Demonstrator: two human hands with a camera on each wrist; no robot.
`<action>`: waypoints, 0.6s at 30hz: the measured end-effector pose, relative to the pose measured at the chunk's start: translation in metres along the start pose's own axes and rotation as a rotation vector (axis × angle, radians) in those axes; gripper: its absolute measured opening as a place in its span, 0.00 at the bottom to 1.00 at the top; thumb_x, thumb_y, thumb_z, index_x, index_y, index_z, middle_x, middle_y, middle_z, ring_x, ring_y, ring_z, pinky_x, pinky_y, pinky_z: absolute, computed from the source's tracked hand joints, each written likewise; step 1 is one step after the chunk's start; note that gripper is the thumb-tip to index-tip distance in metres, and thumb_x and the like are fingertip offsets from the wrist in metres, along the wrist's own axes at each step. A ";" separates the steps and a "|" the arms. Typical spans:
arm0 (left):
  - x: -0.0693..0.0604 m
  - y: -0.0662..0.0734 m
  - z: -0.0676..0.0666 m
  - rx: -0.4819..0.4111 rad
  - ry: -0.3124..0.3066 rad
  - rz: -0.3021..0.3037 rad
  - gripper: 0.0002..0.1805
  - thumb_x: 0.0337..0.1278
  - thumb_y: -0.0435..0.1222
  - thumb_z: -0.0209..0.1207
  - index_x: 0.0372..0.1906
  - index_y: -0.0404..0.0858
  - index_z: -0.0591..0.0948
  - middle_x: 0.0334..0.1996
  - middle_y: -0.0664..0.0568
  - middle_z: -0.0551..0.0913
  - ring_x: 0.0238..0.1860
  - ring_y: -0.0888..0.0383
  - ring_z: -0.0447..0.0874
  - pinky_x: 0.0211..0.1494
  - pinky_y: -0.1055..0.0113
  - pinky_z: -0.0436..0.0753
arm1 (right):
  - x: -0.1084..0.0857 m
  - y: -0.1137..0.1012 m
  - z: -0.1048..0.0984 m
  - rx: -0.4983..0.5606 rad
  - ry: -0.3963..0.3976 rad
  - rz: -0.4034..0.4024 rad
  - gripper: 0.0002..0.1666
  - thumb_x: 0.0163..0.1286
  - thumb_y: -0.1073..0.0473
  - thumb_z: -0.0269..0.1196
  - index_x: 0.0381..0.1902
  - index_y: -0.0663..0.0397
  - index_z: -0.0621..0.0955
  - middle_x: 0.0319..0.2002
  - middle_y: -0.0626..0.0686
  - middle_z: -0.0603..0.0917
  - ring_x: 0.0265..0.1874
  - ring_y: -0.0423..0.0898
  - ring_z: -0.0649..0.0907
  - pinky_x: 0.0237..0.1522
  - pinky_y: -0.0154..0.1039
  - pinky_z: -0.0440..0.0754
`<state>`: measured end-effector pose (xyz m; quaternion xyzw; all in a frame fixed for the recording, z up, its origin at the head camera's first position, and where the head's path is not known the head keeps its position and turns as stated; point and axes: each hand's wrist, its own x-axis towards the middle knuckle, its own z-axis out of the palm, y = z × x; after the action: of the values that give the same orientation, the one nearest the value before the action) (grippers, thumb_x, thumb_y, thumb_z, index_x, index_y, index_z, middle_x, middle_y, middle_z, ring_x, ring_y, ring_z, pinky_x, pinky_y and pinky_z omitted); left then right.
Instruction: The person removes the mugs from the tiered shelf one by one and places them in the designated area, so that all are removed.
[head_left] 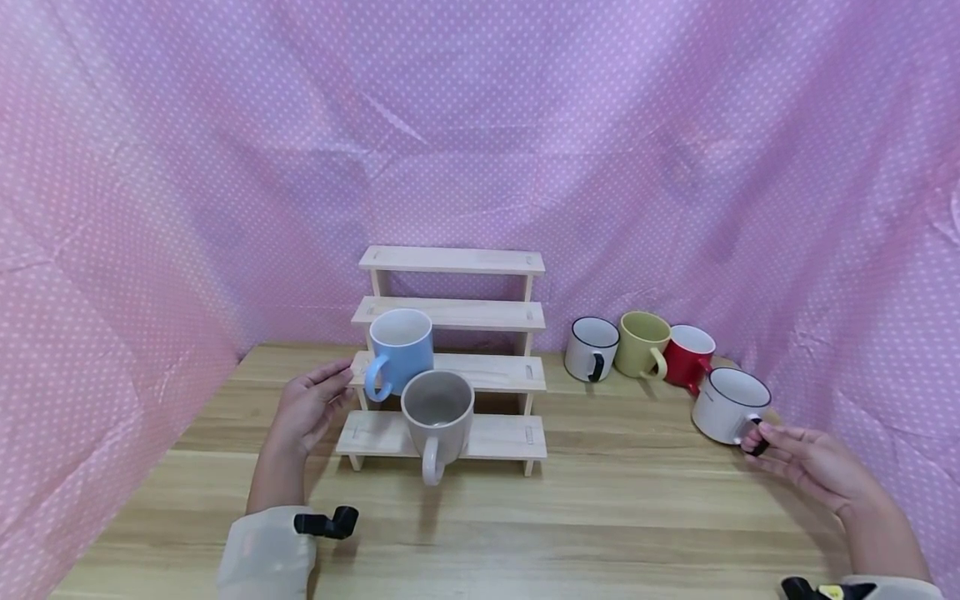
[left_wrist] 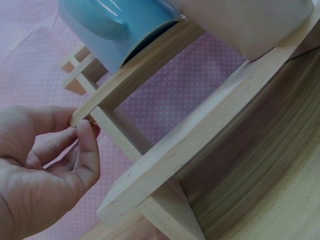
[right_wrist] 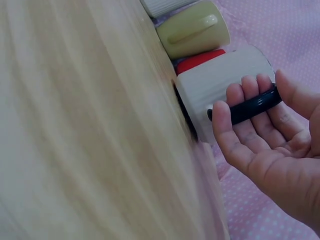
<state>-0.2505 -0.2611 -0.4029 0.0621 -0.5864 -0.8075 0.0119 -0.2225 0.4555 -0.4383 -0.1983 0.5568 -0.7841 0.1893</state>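
A tiered wooden shelf stands on the table, and my left hand pinches the left end of its second board from the bottom. Finger and thumb meet at that board's tip in the left wrist view. On this board sits a light blue mug; a grey-beige mug stands on the lowest one, its handle facing me. At the far right my right hand holds the black handle of a white mug with a dark rim, fingers curled under it. Whether its base touches the table I cannot tell.
Behind the held mug, a red mug, a yellow-green mug and another white mug with a black handle stand in a row on the wooden table. A pink dotted cloth hangs at the back and sides.
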 end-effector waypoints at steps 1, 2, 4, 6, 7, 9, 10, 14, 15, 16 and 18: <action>0.000 0.000 0.000 0.000 0.000 -0.001 0.19 0.68 0.32 0.65 0.61 0.32 0.81 0.44 0.53 0.85 0.38 0.63 0.83 0.45 0.76 0.86 | -0.001 0.001 -0.001 -0.005 -0.013 -0.003 0.27 0.83 0.74 0.34 0.52 0.77 0.82 0.50 0.57 0.86 0.54 0.51 0.86 0.61 0.50 0.83; 0.000 0.000 0.000 0.001 0.001 -0.003 0.19 0.68 0.32 0.65 0.62 0.32 0.81 0.44 0.53 0.85 0.38 0.63 0.83 0.44 0.76 0.86 | -0.002 0.002 -0.003 -0.005 -0.022 -0.002 0.27 0.83 0.75 0.34 0.53 0.77 0.81 0.51 0.57 0.86 0.55 0.51 0.85 0.61 0.50 0.82; 0.000 0.000 0.000 0.003 0.004 -0.005 0.20 0.68 0.32 0.65 0.62 0.32 0.81 0.43 0.53 0.85 0.38 0.63 0.83 0.44 0.76 0.86 | -0.003 0.003 -0.005 0.004 -0.036 0.002 0.28 0.83 0.75 0.33 0.54 0.77 0.81 0.51 0.58 0.86 0.56 0.52 0.85 0.62 0.50 0.81; 0.001 0.000 0.000 0.007 0.007 -0.006 0.20 0.69 0.32 0.65 0.62 0.33 0.81 0.43 0.53 0.85 0.38 0.63 0.83 0.44 0.76 0.86 | -0.004 0.005 -0.008 0.023 -0.047 0.007 0.28 0.83 0.75 0.32 0.54 0.77 0.81 0.52 0.58 0.86 0.56 0.52 0.85 0.63 0.50 0.80; 0.001 0.000 0.000 0.010 0.008 -0.006 0.20 0.69 0.32 0.65 0.62 0.33 0.81 0.43 0.54 0.85 0.38 0.63 0.83 0.44 0.75 0.86 | -0.004 0.005 -0.009 0.029 -0.049 0.009 0.28 0.83 0.75 0.32 0.54 0.76 0.81 0.52 0.58 0.85 0.57 0.52 0.84 0.64 0.50 0.80; 0.002 0.000 0.000 0.013 0.009 -0.005 0.20 0.69 0.32 0.65 0.62 0.33 0.81 0.43 0.54 0.85 0.38 0.63 0.83 0.45 0.75 0.86 | -0.004 0.006 -0.011 0.039 -0.052 0.010 0.28 0.83 0.74 0.32 0.54 0.76 0.81 0.52 0.58 0.85 0.57 0.52 0.84 0.64 0.50 0.80; 0.002 0.000 0.000 0.015 0.009 -0.003 0.20 0.69 0.32 0.65 0.62 0.33 0.81 0.43 0.54 0.85 0.38 0.63 0.83 0.45 0.75 0.86 | -0.004 0.006 -0.011 0.043 -0.055 0.009 0.28 0.83 0.74 0.32 0.54 0.76 0.81 0.52 0.58 0.85 0.57 0.52 0.84 0.64 0.50 0.80; 0.002 0.000 0.000 0.018 0.010 0.002 0.18 0.69 0.32 0.65 0.61 0.34 0.82 0.42 0.54 0.85 0.38 0.63 0.83 0.45 0.75 0.86 | -0.003 0.006 -0.011 0.045 -0.055 0.012 0.28 0.83 0.74 0.33 0.55 0.75 0.81 0.52 0.59 0.86 0.57 0.52 0.84 0.64 0.50 0.80; 0.002 0.000 0.000 0.019 0.010 0.003 0.18 0.69 0.32 0.65 0.60 0.34 0.82 0.42 0.54 0.85 0.38 0.63 0.83 0.45 0.75 0.86 | -0.003 0.006 -0.011 0.044 -0.054 0.013 0.28 0.83 0.74 0.33 0.55 0.75 0.81 0.52 0.59 0.86 0.57 0.52 0.84 0.64 0.50 0.80; 0.001 0.000 0.000 0.016 0.008 0.005 0.18 0.69 0.32 0.64 0.60 0.33 0.82 0.42 0.54 0.85 0.38 0.63 0.83 0.45 0.75 0.86 | -0.003 0.006 -0.011 0.044 -0.052 0.014 0.28 0.83 0.74 0.33 0.55 0.75 0.81 0.52 0.59 0.86 0.57 0.52 0.84 0.64 0.50 0.80; 0.001 0.000 0.000 0.013 0.004 0.005 0.18 0.69 0.32 0.64 0.60 0.33 0.82 0.42 0.54 0.85 0.37 0.63 0.83 0.44 0.75 0.86 | -0.004 0.006 -0.010 0.036 -0.052 0.011 0.28 0.83 0.74 0.33 0.55 0.76 0.81 0.53 0.58 0.85 0.57 0.52 0.84 0.64 0.50 0.80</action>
<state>-0.2513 -0.2607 -0.4032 0.0621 -0.5919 -0.8035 0.0147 -0.2240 0.4635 -0.4469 -0.2121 0.5385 -0.7876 0.2114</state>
